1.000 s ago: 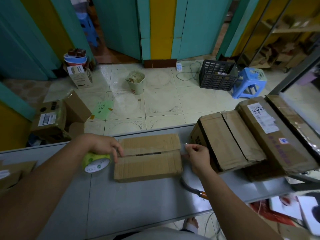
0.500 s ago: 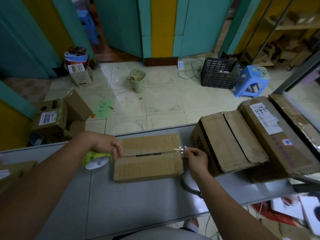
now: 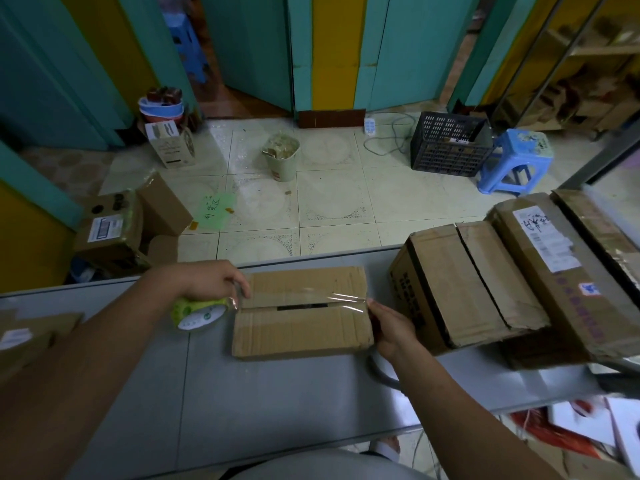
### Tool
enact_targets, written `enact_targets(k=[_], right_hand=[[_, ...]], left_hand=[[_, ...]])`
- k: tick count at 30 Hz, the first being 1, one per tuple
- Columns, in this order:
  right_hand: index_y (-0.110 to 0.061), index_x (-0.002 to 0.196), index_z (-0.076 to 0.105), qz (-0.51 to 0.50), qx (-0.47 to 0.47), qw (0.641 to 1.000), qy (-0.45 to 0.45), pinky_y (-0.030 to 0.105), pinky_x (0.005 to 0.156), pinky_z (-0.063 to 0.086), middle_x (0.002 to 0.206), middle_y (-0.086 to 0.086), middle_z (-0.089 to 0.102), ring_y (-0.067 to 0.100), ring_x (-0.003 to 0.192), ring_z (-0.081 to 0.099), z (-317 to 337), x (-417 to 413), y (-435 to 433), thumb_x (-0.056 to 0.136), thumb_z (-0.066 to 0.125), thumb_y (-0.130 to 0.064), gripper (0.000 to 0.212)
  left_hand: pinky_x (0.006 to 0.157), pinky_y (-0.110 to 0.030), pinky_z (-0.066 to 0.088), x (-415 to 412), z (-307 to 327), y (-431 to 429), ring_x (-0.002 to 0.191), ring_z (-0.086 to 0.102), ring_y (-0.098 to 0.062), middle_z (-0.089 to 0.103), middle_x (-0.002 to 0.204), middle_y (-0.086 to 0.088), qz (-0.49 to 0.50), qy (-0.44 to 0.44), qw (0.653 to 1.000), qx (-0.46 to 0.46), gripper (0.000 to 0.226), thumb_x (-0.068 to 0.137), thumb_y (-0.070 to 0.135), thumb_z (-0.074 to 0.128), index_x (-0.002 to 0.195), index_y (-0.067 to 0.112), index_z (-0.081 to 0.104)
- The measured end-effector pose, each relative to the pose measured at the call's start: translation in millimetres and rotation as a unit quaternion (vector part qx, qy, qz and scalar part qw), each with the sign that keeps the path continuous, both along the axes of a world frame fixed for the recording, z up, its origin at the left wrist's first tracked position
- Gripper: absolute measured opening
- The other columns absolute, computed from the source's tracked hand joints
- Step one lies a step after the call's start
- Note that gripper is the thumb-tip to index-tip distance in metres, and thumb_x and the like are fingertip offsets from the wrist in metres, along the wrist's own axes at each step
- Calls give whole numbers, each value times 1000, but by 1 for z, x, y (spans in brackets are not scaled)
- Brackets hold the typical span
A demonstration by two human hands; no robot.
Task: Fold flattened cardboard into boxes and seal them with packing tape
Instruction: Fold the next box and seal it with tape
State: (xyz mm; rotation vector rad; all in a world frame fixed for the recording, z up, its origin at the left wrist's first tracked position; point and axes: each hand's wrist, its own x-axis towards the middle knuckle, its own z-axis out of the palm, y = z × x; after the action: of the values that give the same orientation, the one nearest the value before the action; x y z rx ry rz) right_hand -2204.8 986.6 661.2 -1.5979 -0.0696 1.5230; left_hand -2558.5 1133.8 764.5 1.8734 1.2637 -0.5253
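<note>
Small folded box lies flat on the grey worktop, with clear tape stretched along its centre seam. The left hand grips the tape roll at the box's left end. The right hand meets the right end, its fingers hidden, so pinching or pressing cannot be told. The box is probably light and stiffest at its edges; the tape is barely visible.

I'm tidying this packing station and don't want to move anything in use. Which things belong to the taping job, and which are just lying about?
In use: small cardboard box, tape roll in the left hand, clear tape strip held by the right hand, grey table.
Lying about: large boxes at the right, waste bin, black crate, blue stool, floor boxes.
</note>
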Motion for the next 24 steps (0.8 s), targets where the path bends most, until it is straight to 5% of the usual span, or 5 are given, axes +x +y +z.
enact_targets(k=[5, 10, 14, 24], right_hand=[[-8, 115, 75, 2, 6, 999, 33, 43, 73, 64, 106, 17, 79, 31, 95, 79, -1, 3, -2, 92, 77, -24, 28], [-4, 120, 73, -17, 6, 999, 45, 47, 85, 60, 115, 22, 76, 37, 107, 74, 2, -4, 3, 96, 74, -19, 29], [-6, 118, 75, -13, 2, 999, 36, 46, 79, 61, 108, 19, 78, 35, 103, 76, 5, -6, 2, 93, 76, -21, 29], [-7, 118, 74, -6, 1, 1000, 12, 57, 97, 58, 109, 19, 78, 36, 104, 75, 4, -7, 3, 94, 76, -22, 29]], left_hand=[[99, -38, 55, -11, 18, -6, 110, 65, -16, 63, 117, 8, 30, 54, 997, 52, 53, 100, 37, 67, 150, 29, 53], [91, -33, 58, -32, 19, -18, 100, 69, -11, 74, 108, 8, 77, 16, 996, 48, 26, 96, 50, 73, 108, 27, 80], [87, -29, 54, -30, -1, -28, 99, 67, -8, 73, 107, 9, 47, 1, 997, 56, 15, 103, 38, 67, 108, 28, 77], [84, -29, 49, -29, -25, -31, 98, 64, -6, 70, 112, 10, 11, 1, 997, 82, 17, 109, 25, 56, 112, 29, 72]])
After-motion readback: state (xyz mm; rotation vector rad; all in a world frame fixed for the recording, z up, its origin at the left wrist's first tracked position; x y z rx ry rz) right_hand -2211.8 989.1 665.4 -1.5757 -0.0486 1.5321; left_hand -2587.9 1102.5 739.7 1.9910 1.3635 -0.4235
